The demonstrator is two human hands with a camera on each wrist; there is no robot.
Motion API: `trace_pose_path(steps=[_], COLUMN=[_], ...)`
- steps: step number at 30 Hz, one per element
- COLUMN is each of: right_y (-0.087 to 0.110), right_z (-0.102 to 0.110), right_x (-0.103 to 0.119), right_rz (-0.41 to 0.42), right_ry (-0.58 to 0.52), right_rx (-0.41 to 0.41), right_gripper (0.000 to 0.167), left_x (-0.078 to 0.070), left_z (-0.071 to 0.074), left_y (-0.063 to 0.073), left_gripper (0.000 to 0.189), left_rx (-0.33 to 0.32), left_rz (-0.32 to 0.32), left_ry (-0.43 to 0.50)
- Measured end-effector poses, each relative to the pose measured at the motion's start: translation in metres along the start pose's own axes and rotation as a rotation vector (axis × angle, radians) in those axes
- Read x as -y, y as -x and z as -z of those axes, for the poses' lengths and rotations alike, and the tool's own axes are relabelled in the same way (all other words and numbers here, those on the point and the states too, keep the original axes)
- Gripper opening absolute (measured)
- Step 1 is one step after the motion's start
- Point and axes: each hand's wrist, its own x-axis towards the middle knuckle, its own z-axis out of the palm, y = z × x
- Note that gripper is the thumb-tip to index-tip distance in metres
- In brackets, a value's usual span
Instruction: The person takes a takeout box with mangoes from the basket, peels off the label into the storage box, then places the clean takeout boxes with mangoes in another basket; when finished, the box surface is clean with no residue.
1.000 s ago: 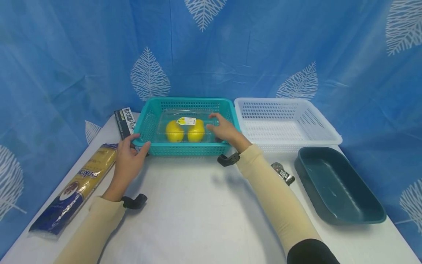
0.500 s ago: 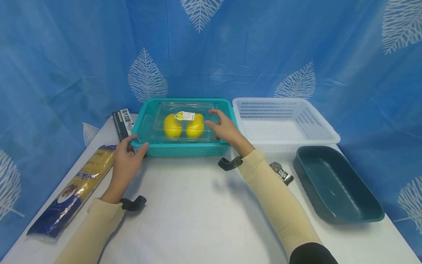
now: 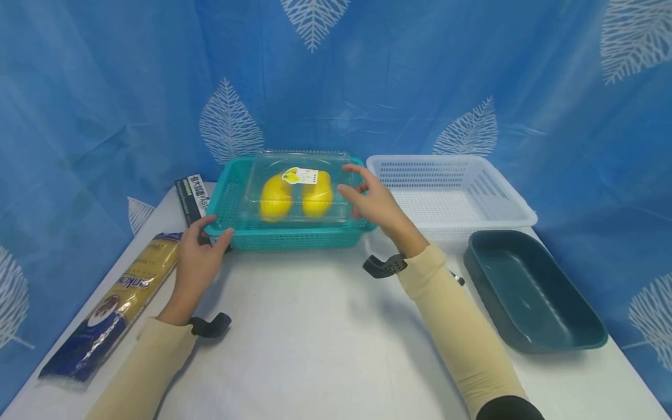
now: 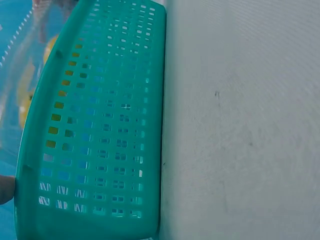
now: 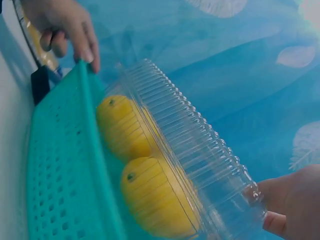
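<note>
Clock positions refer to the head view, with the teal basket as the dial centre and 12 at its far side. From my remote station I read the left hand [image 3: 198, 254] as clamped at the 8 o'clock corner of the teal perforated plastic basket [image 3: 296, 239], thumb and fingers on the rim. I read the right hand [image 3: 380, 204] as pinching the 3 o'clock end of the clear, ribbed plastic box [image 3: 297, 198], which encloses two rounded yellow fruits [image 3: 275, 201]. The box lies tilted in the basket's mouth, its 12 o'clock edge showing over the far rim. I cannot tell whether its underside touches the basket floor. Caution: I see only one end of the box held; if the fruits roll toward 9 o'clock, the load would likely twist the thin plastic out of the pinch. Squeezing that end too hard could spring the lid. If the box's near edge catches the basket's 6 o'clock rim, the basket may tip or slide should the left hand loosen. The white perforated plastic basket [image 3: 430, 209] stands just beside at 3 o'clock, so a low sideways pass risks snagging its rim.
</note>
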Motion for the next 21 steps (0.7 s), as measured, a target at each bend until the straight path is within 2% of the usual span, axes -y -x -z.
trace_pose_path(steps=[10, 14, 21], right_y=[0.027, 0.037, 0.061], right_z=[0.015, 0.018, 0.018], right_x=[0.017, 0.019, 0.017], right_rz=[0.045, 0.059, 0.049], right_ry=[0.019, 0.034, -0.004], right_rx=[-0.056, -0.078, -0.103], right_gripper=[0.056, 0.055, 0.056], left_x=[0.000, 0.000, -0.001], left_z=[0.000, 0.000, 0.000], left_y=[0.002, 0.002, 0.003], left_gripper=[0.063, 0.062, 0.062], left_rx=[0.003, 0.002, -0.005], left_rz=[0.009, 0.007, -0.003], left_ry=[0.005, 0.004, 0.006])
